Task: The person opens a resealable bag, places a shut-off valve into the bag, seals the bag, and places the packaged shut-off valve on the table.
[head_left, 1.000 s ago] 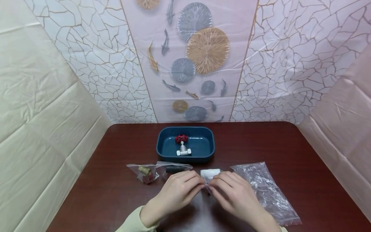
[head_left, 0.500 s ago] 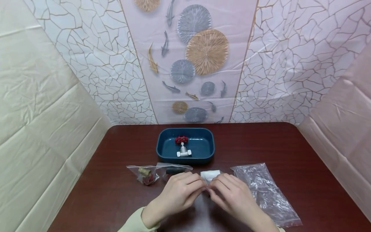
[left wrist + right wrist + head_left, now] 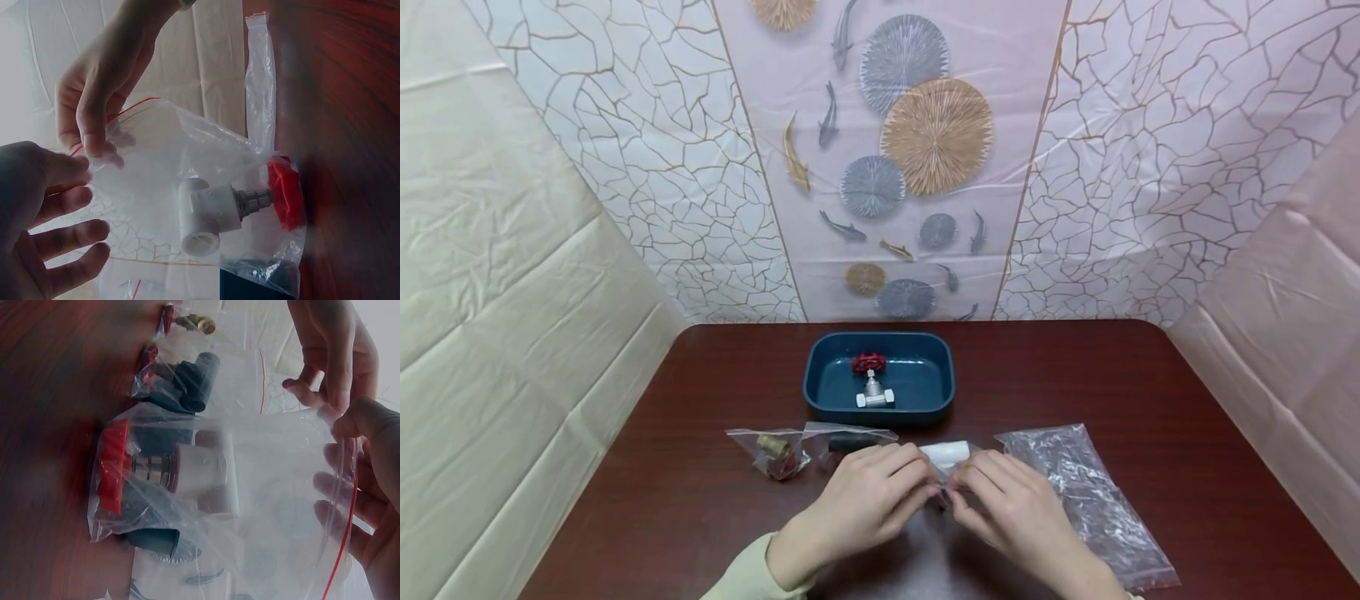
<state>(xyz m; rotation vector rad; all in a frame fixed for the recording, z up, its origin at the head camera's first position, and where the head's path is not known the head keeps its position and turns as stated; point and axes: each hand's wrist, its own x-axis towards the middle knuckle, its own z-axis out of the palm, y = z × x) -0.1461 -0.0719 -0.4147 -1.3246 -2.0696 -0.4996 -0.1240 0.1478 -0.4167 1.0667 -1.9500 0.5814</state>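
A clear zip bag (image 3: 281, 494) with a red zip line stands between my hands. Inside it is a white plastic valve (image 3: 209, 212) with a red handwheel (image 3: 286, 194), wheel down near the tabletop; in the head view the white body (image 3: 946, 452) shows just beyond my fingers. My left hand (image 3: 872, 492) pinches the bag's top edge between thumb and index finger, its other fingers spread apart in the left wrist view. Close beside it, my right hand (image 3: 1018, 500) pinches the same edge. Whether the zip is parted cannot be told.
A blue tray (image 3: 947, 367) behind the hands holds a metal valve (image 3: 874, 392) with a red wheel. To the left lie a bagged brass valve (image 3: 773, 446) and a bagged dark valve (image 3: 199, 381). A flat clear bag (image 3: 1093, 500) lies at the right.
Both hands' fingertips have shifted slightly right along the bag's top edge. The white valve has turned a little in the bag. Tray and other bags stay put.
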